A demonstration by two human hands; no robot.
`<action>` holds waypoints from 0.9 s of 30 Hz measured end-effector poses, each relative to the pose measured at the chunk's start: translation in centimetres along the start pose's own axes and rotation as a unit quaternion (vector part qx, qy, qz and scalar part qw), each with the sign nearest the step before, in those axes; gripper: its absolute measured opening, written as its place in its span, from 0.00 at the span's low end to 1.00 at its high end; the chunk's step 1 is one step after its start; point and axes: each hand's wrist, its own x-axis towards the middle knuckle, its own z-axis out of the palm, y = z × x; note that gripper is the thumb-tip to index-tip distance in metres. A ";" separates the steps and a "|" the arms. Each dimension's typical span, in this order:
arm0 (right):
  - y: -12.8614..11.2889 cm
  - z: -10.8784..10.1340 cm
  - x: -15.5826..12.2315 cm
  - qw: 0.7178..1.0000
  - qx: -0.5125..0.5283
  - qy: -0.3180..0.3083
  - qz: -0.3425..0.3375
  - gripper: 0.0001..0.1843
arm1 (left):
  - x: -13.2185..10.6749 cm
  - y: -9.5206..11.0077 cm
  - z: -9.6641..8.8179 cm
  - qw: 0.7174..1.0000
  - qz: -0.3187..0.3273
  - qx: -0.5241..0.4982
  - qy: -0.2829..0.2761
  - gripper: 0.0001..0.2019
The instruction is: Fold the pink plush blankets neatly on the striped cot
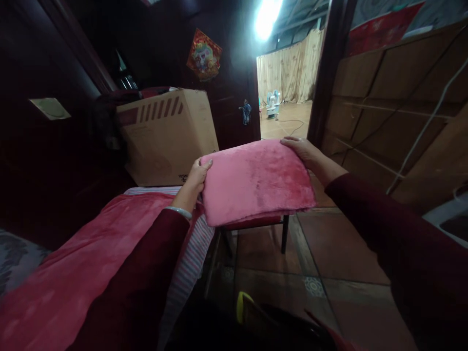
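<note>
While sweeping in from the left, meeting a red blanket at eight o'clock, lying spread over a striped sheet, presumably for cover and warmth. Climbing to ten o'clock now, spotting a cardboard box, standing near a dark door, perhaps being stowed back there for freeing floor. And reaching the middle! Gripping with the left hand at nine o'clock on the folded pink cloth, pressing thumb on top, tucking fingers out of sight. Finding that cloth just above a red-topped seat, resting or hovering, not showing which. Glancing past at one o'clock, catching a fan through the doorway, likely standing there for airing the brighter room. Gripping again, with the right hand at two o'clock on the cloth, by the far corner. Holding wide apart, probably for stopping soft layers from sagging or unfolding. Finishing at two o'clock, passing brown panels, reason not showing.
</note>
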 end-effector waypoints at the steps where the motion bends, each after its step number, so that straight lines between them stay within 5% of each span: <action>1: -0.1 -0.1 0.0 1.000 0.016 0.000 0.015 0.26 | 0.2 -0.1 0.1 1.000 0.007 0.000 0.010 0.24; 5: -0.1 -0.2 0.1 0.999 0.015 0.017 0.023 0.30 | 0.7 -0.4 0.6 0.998 0.047 0.009 0.045 0.30; 11: 0.7 -0.2 -0.3 0.998 -0.062 -0.004 -0.013 0.27 | 0.1 -0.5 0.3 1.000 0.013 -0.007 0.009 0.20; 14: -0.7 -0.8 -0.1 0.986 -0.165 0.001 -0.037 0.27 | 0.0 0.5 -0.3 0.999 -0.012 0.039 0.010 0.15; 16: -2.4 -0.6 -0.1 0.965 -0.247 0.007 -0.086 0.28 | 0.0 1.5 0.0 0.990 0.040 0.121 0.053 0.18; 18: -4.4 0.5 -0.4 0.939 -0.307 -0.004 -0.153 0.29 | -0.3 2.5 1.3 0.961 0.144 0.224 0.070 0.24; 21: -6.3 3.2 -1.5 0.903 -0.359 -0.066 -0.228 0.30 | -1.5 3.5 4.5 0.886 0.258 0.384 -0.013 0.27; 24: -6.2 5.4 -2.7 0.877 -0.390 -0.138 -0.245 0.29 | -3.2 3.3 7.5 0.818 0.256 0.507 -0.088 0.29; 27: -5.2 6.1 -3.1 0.872 -0.388 -0.159 -0.251 0.30 | -4.1 2.6 8.4 0.788 0.233 0.560 -0.107 0.31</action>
